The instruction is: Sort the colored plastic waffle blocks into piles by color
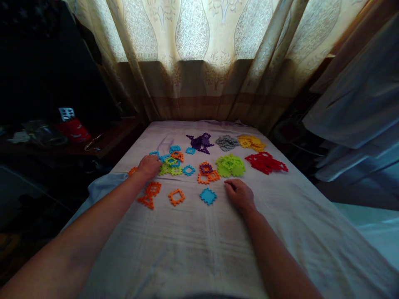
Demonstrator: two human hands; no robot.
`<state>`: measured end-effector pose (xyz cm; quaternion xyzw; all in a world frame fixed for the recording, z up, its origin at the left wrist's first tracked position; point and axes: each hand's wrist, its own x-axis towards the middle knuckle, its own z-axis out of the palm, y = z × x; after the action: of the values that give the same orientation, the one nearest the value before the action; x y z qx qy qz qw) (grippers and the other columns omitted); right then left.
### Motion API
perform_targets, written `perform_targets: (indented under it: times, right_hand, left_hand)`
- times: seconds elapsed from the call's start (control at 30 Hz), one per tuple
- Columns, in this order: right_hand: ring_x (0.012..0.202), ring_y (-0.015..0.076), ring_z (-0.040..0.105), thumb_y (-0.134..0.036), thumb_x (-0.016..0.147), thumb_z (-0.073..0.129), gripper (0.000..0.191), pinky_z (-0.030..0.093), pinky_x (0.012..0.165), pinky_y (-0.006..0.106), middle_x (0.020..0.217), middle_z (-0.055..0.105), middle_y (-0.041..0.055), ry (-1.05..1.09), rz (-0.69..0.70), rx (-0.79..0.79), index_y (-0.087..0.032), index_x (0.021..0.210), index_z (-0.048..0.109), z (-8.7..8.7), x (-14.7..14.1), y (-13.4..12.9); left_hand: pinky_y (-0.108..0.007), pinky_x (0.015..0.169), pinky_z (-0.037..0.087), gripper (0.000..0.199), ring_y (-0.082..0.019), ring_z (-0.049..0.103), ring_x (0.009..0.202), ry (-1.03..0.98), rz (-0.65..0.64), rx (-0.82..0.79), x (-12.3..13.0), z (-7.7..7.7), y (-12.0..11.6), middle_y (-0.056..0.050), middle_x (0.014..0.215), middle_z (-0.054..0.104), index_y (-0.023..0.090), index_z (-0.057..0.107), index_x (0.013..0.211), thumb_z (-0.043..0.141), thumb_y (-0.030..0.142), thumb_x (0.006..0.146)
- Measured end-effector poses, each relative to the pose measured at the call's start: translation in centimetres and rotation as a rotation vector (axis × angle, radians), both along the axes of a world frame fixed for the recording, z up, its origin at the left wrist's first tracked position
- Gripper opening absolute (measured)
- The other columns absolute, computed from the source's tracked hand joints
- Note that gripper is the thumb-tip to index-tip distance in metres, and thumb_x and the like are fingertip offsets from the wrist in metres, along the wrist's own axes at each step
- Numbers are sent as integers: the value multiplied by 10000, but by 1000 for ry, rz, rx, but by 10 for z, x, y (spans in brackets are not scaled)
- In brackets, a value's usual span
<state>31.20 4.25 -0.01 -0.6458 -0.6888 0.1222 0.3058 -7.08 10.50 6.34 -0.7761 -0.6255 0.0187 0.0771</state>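
Note:
My left hand point(150, 167) reaches to the left edge of a mixed heap of notched plastic tiles, and its fingertips are hidden among them. Lime tiles point(176, 171) and a blue tile point(175, 148) belong to this heap. Loosely curled on the sheet, my right hand point(240, 195) shows nothing in its fingers. Just beyond it is a lime pile point(230, 166). To its left lie a solid blue square tile point(208, 196) and some orange frames point(203, 178) with a purple frame point(206, 167) on top. An orange square frame point(176, 197) and orange triangle tile point(146, 202) lie nearer me.
Purple point(201, 142), grey point(227, 143), yellow point(252, 143) and red point(266, 162) tile piles lie farther back on the sheet-covered surface point(193, 249). A curtain point(193, 83) hangs behind. At left, a dark table holds a red container point(74, 129). Cloths point(358, 95) hang at right.

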Motion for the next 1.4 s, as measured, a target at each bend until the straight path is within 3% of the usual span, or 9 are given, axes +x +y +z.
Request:
perform_targets:
  times: [0.17,0.3,0.43,0.53,0.73,0.97,1.17,1.3,1.4]
  right_hand:
    - [904,200,665,-295,848,505,253,504,804,320,969,740,53,10,1,29,-233,903,744,-2,0,0]
    - [898,199,663,-298,842,510,248,506,813,324,965,742,49,20,-1,21,-242,900,745,-2,0,1]
    - [892,201,663,-305,837,515,246,510,807,327,965,742,47,26,3,11,-248,896,747,-3,1,1]
    - [899,203,665,-301,842,512,247,511,808,328,965,742,51,25,-2,20,-245,890,748,-1,0,1]
    - [915,204,668,-278,846,522,234,505,808,318,971,746,52,18,-1,-5,-241,892,748,3,-1,0]
    - [919,205,673,-269,862,523,233,508,807,325,987,749,44,40,-17,-42,-246,912,749,5,-1,2]
    - [925,193,677,-246,870,530,228,497,792,300,983,752,30,44,-31,-37,-256,922,752,8,-1,5]
    - [911,179,673,-245,868,544,221,485,775,274,985,750,26,31,-37,-60,-257,934,755,8,0,6]
    - [902,173,670,-250,870,545,224,482,775,264,983,750,26,30,-42,-55,-257,938,758,6,1,7]
  left_hand:
    - [-372,970,437,218,-273,607,1074,-76,-81,-11,-13,7,5,-91,1104,687,243,744,854,568,330,761]
    - [-368,976,453,289,-248,631,1025,-402,-81,5,-30,9,8,-72,1035,714,228,729,865,528,409,763]
    - [-319,803,514,469,-215,653,865,-733,74,-80,-37,10,4,-40,901,727,190,718,917,530,577,732]
    - [-295,695,507,568,-187,633,738,-1006,205,-129,-27,11,2,-16,785,705,176,703,896,615,666,623]
    - [-302,706,511,478,-162,618,689,-1084,85,-197,34,8,18,-18,741,684,162,676,839,612,600,660]
    - [-301,760,509,314,-199,657,798,-966,-59,-210,136,-3,42,-39,855,726,160,717,912,633,399,727]
    - [-296,788,488,282,-202,667,862,-849,-150,-191,217,1,57,-99,950,742,136,728,978,610,337,820]
    - [-276,753,490,312,-180,671,816,-782,-170,-176,241,-1,54,-90,917,746,137,693,1089,608,315,847]
    - [-265,768,503,269,-168,675,831,-713,-162,-139,230,-7,44,-60,957,744,175,689,1084,586,263,851]
